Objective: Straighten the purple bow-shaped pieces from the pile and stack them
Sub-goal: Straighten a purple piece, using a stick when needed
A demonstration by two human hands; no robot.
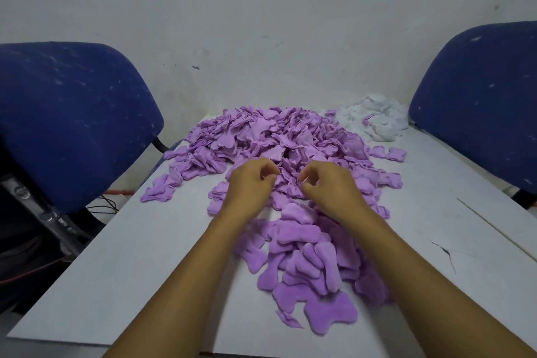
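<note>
A big pile of purple bow-shaped pieces (270, 136) covers the far middle of the white table (130, 270). Closer to me lies a loose heap of flattened purple pieces (308, 259), overlapping one another. My left hand (250, 186) and my right hand (328, 189) are side by side at the pile's near edge, a small gap between them. Both have their fingers curled down onto the crumpled pieces there. The fingertips are hidden by the hands, so I cannot see whether either one pinches a piece.
A heap of white stuffing (374, 119) sits at the table's far right corner. Blue chair backs stand to the left (72, 119) and right (479, 96) of the table. A wall is right behind. Cables run along the floor on the left (107, 206).
</note>
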